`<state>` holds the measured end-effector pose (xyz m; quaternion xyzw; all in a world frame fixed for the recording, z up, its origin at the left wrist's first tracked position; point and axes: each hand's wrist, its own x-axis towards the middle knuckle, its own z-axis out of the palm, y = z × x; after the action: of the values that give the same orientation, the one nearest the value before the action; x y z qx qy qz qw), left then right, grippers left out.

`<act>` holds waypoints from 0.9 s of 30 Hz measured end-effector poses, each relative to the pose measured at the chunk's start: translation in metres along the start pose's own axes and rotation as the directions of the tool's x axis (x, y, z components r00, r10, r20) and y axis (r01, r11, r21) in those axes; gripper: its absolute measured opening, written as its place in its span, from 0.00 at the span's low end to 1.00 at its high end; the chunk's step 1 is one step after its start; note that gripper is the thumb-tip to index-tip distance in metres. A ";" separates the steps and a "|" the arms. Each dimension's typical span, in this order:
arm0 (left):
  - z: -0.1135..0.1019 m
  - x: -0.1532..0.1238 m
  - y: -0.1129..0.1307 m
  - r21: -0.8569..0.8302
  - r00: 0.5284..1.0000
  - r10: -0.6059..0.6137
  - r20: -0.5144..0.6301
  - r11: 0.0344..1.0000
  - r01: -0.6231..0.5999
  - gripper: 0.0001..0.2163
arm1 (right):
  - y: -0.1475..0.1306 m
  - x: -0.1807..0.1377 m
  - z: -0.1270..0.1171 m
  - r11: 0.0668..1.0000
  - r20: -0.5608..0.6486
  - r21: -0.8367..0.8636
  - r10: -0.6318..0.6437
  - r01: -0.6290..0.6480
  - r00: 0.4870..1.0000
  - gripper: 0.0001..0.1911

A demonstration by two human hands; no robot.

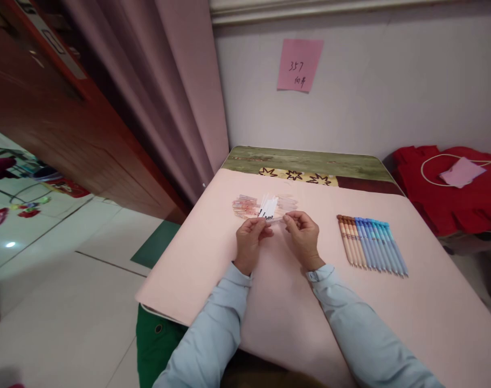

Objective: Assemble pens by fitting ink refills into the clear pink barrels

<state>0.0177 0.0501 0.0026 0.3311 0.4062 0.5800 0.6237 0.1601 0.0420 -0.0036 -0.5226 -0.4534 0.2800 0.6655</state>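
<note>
My left hand point(251, 238) and my right hand point(303, 233) are both closed in a pinch on a small clear plastic sleeve point(274, 218) held between them just above the pink table point(269, 302). Thin white sticks with dark markings point(268, 206) stand out of the sleeve toward the far side. Behind the hands lies a loose pile of clear wrappers with red print point(249, 205). To the right of my right hand, a row of several pens point(370, 238) lies side by side, brown ones on the left and blue ones on the right.
A pink note point(299, 64) with handwriting is stuck on the wall. A red bag point(443, 188) with a pink paper on it sits at the right of the table. A curtain point(176, 91) and a wooden door point(59, 118) stand at the left. White floor tiles lie below.
</note>
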 end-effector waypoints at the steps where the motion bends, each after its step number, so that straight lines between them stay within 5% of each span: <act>1: -0.001 0.001 0.000 -0.047 1.000 -0.006 -0.016 0.999 0.005 0.16 | 0.000 -0.001 0.001 1.000 0.021 0.003 0.007 -0.007 1.000 0.13; 11: -0.004 0.005 0.001 -0.190 0.999 -0.039 0.006 0.981 0.039 0.28 | 0.003 -0.001 -0.001 1.000 0.059 0.006 0.014 -0.015 0.998 0.12; 16: 0.000 0.000 0.006 -0.225 0.997 -0.029 0.066 0.973 0.043 0.17 | 0.001 0.000 -0.001 0.999 0.062 0.021 0.025 -0.026 0.998 0.12; 27: 0.003 -0.005 0.006 -0.111 0.986 -0.025 0.166 0.993 0.044 0.13 | 0.000 -0.003 0.000 1.000 0.192 -0.019 0.021 -0.017 0.981 0.14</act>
<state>0.0180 0.0460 0.0095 0.3345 0.3253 0.5622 0.6828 0.1588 0.0389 -0.0047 -0.5031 -0.5130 0.3317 0.6113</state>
